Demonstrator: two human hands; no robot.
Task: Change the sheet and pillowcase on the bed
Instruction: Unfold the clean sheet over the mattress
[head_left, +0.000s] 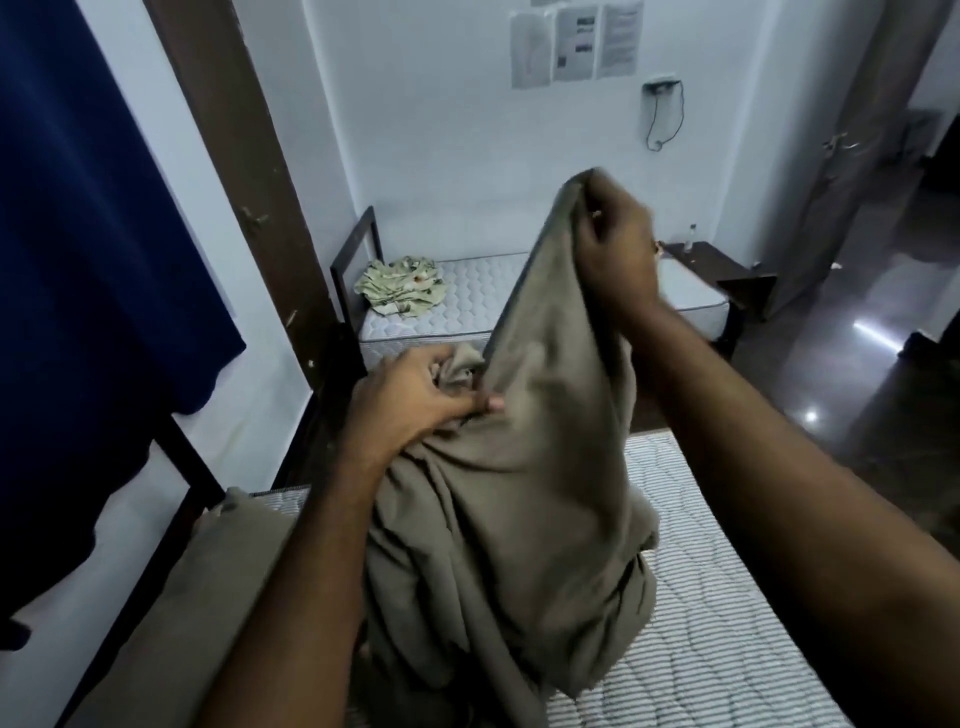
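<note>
The right hand (615, 244) is raised above the bed, its fingers pinching a hemmed edge of the olive-brown sheet (519, 493) so that the cloth hangs down from it in a long drape. The left hand (415, 400) is lower and to the left, its thumb and fingers curled into a bunch of the same sheet, apparently feeling along the edge for a corner. The rest of the sheet lies heaped on the bare striped mattress (727, 597) in front of the person, and more olive cloth, a pillow or another fold of the sheet, lies by the dark bed frame (171, 493) at lower left. To do this step well, I would judge that the hands should work apart along the hem until two corners are found, then lift the cloth clear of the heap before spreading it, so it does not twist. Beyond, a second mattress (467, 301) carries a crumpled patterned cloth (402, 288), perhaps the removed bedding, though that cannot be told. The right hand is blurred, so the exact lay of its fingers is unclear. The folds hide where the corners lie, both forearms cover much of the heap, and the near end of the bed is cut off by the lower edge of the view.
</note>
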